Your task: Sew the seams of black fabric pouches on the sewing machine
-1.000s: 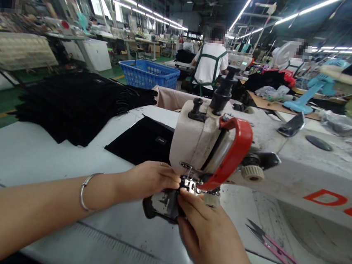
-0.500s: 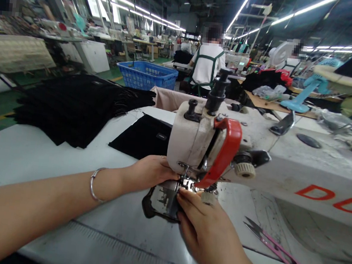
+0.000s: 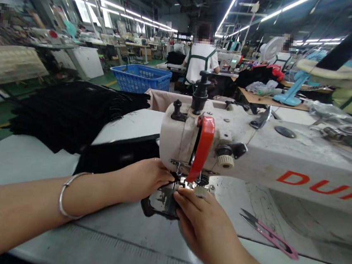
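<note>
A sewing machine (image 3: 178,136) with a red thread lever guard (image 3: 204,147) stands in front of me. My left hand (image 3: 143,180), a silver bracelet on its wrist, is closed with fingertips pinching the edge of a black cloth piece (image 3: 114,155) left of the needle area. The cloth bears a small label, blurred now. My right hand (image 3: 203,217) is closed, its fingers pressed together against the metal presser foot (image 3: 186,185). Whatever lies under those fingertips is hidden. Below the foot sits a metal plate (image 3: 160,200), partly covered by my right fingers.
Pink-handled thread snips (image 3: 273,237) lie right of my right hand. A stack of black fringed cloths (image 3: 62,112) is at the left. Beyond are a blue basket (image 3: 140,78), a pale fabric bin (image 3: 162,100), a blue fan (image 3: 292,91) and a seated person (image 3: 199,61).
The black cloth has turned and shifted left and nearer to me, beside my left forearm. My bracelet sits further down the arm. The view has swung slightly right.
</note>
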Demonstrator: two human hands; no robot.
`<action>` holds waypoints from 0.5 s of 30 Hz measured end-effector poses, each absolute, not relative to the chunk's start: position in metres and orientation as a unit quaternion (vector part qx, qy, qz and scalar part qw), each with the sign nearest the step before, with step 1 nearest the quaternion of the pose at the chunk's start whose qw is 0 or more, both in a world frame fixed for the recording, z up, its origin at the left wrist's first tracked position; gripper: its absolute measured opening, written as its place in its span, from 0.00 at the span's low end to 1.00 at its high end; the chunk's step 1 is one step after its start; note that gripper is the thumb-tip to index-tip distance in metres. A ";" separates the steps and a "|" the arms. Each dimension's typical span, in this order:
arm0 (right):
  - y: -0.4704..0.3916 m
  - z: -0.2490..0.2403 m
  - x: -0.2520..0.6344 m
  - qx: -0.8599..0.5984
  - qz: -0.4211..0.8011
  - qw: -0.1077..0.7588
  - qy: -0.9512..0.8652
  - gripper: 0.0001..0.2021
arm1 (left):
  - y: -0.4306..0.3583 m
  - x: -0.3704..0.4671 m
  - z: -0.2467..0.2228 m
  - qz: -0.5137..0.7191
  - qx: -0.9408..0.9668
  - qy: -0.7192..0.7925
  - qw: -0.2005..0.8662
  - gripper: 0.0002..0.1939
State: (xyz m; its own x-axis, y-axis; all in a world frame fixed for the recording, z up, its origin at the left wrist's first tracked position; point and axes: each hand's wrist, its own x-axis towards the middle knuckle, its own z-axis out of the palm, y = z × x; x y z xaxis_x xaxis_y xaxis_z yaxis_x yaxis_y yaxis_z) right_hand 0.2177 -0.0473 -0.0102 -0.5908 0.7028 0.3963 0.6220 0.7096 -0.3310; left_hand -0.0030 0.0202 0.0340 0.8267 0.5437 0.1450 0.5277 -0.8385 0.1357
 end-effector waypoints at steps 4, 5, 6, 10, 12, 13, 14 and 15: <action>-0.048 -0.011 0.219 -0.362 0.069 0.269 -0.890 0.19 | 0.010 -0.004 0.036 0.075 0.956 0.280 0.054 0.11; -0.048 -0.011 0.219 -0.361 0.071 0.277 -0.888 0.18 | 0.007 -0.005 0.035 0.078 0.956 0.279 0.053 0.12; -0.048 -0.011 0.220 -0.360 0.074 0.282 -0.886 0.18 | 0.004 -0.005 0.033 0.081 0.955 0.280 0.052 0.13; -0.048 -0.011 0.220 -0.353 0.093 0.286 -0.886 0.18 | -0.011 -0.005 0.024 0.088 0.949 0.301 0.035 0.16; -0.049 -0.011 0.220 -0.353 0.091 0.280 -0.888 0.15 | -0.019 -0.005 0.019 0.090 0.945 0.314 0.007 0.16; -0.049 -0.012 0.219 -0.353 0.087 0.279 -0.889 0.13 | -0.022 -0.005 0.017 0.087 0.945 0.316 -0.006 0.16; -0.050 -0.012 0.219 -0.352 0.081 0.278 -0.890 0.12 | -0.025 -0.005 0.016 0.084 0.946 0.314 -0.016 0.17; -0.050 -0.012 0.218 -0.351 0.076 0.278 -0.891 0.11 | -0.028 -0.005 0.015 0.081 0.947 0.310 -0.023 0.18</action>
